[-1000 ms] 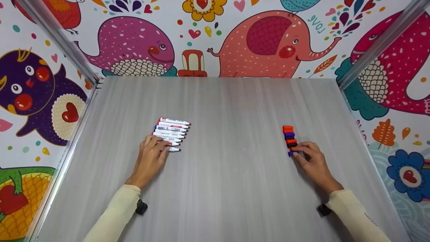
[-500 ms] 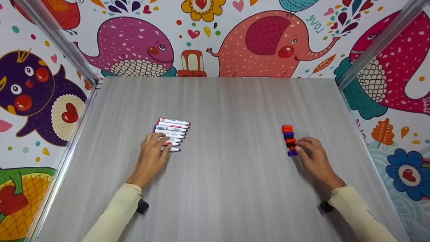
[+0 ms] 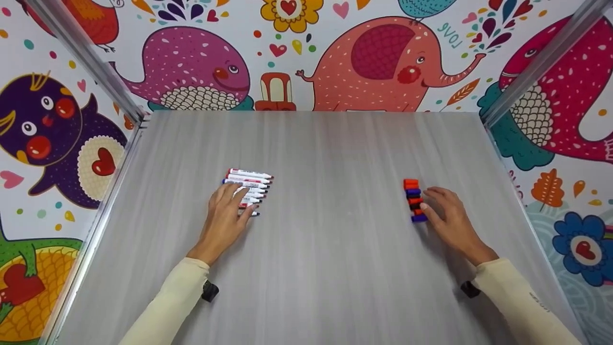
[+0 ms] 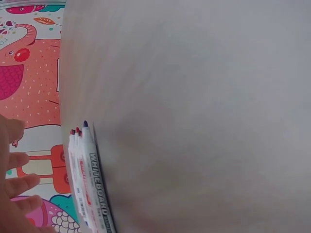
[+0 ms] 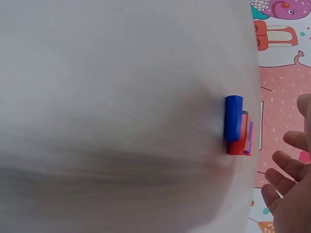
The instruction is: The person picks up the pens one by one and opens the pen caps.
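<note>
Several uncapped white whiteboard markers (image 3: 251, 173) lie side by side in a row on the left half of the table, tips to the right. My left hand (image 3: 224, 215) hovers over their near left ends with fingers spread, hiding part of the row. In the left wrist view, the nearest marker (image 4: 97, 184) shows a dark tip and the word WHITEBOARD. On the right side a column of red, blue and black marker caps (image 3: 413, 191) runs toward me, with a blue cap (image 5: 233, 118) nearest. Just right of the caps is my right hand (image 3: 450, 220), fingers loosely bent and holding nothing.
The grey wood-grain table (image 3: 325, 249) reaches back to a wall (image 3: 297, 57) printed with cartoon animals. Metal frame posts (image 3: 86, 62) rise at the back corners. A metal rail (image 3: 91, 239) edges the table's left side.
My right hand has let go of the nearest blue cap and drawn back slightly to the right, fingers opening. My left hand has lifted its fingers from the markers and spread them.
</note>
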